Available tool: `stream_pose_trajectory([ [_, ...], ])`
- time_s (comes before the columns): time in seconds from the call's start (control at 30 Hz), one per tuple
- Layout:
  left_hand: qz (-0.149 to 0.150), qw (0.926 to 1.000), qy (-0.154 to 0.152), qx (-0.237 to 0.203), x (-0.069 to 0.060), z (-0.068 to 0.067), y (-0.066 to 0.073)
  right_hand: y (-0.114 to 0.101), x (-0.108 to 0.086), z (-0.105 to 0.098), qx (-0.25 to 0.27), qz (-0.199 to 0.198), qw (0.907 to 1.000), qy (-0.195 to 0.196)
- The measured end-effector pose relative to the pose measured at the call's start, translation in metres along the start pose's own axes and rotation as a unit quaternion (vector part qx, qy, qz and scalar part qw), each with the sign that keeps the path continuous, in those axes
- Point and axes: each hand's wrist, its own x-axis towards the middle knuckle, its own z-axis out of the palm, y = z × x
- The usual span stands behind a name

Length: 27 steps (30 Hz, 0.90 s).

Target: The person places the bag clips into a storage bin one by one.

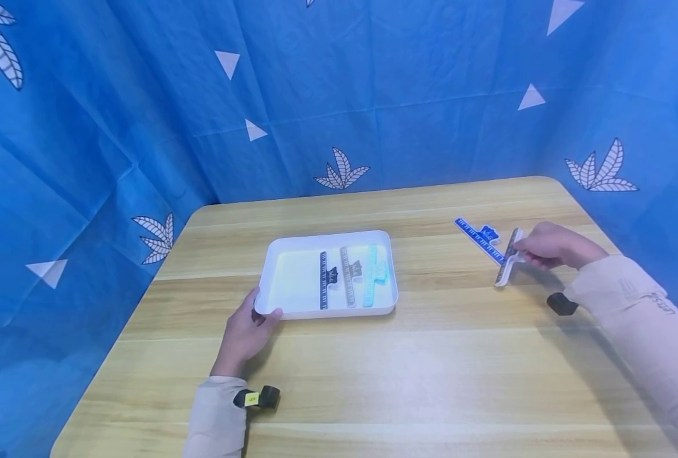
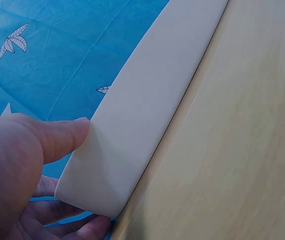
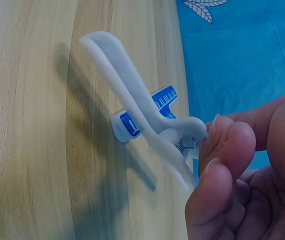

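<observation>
A white tray (image 1: 293,312) holds three long clips side by side: a black clip (image 1: 324,280), a grey clip (image 1: 347,280) and a light-blue clip (image 1: 369,286). At its near left corner the left hand (image 1: 246,334) grips it, thumb (image 2: 67,137) on the outer wall (image 2: 132,110) and fingers around the corner. Right of the tray, the right hand (image 1: 551,245) pinches the handle of a dark-and-white clip (image 1: 507,261), held above the table in the right wrist view (image 3: 132,90). Behind that clip lies a blue clip (image 1: 476,238) on the table, partly covered by it (image 3: 127,125).
The wooden table (image 1: 402,381) has its far edge against a blue curtain (image 1: 316,95) with leaf and triangle prints. Black wrist devices sit at both cuffs, the left one (image 1: 269,397) and the right one (image 1: 562,304).
</observation>
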Motion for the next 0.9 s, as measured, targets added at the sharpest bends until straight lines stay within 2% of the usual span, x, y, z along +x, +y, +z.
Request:
stream_pose_trajectory([
  [0.23, 0.011, 0.9999, 0.003, -0.003, 0.004, -0.001, 0.003, -0.006, -0.003, -0.001, 0.003, -0.010, 0.9999, 0.012],
  [0.43, 0.000, 1.0000, -0.003, 0.006, 0.003, -0.002, 0.001, -0.010, -0.004, -0.001, -0.006, -0.003, 1.0000, -0.004],
  [0.63, 0.024, 0.9997, 0.003, -0.001, 0.008, -0.002, 0.006, -0.011, -0.005, -0.006, -0.001, -0.025, 0.9994, 0.023],
  [0.8, 0.002, 1.0000, -0.004, 0.006, 0.002, -0.002, 0.004, -0.012, -0.004, -0.001, 0.003, -0.024, 0.9997, 0.005],
  [0.9, 0.000, 1.0000, -0.002, 0.002, -0.001, -0.002, 0.001, -0.013, -0.004, 0.004, -0.005, -0.031, 0.9995, 0.006],
])
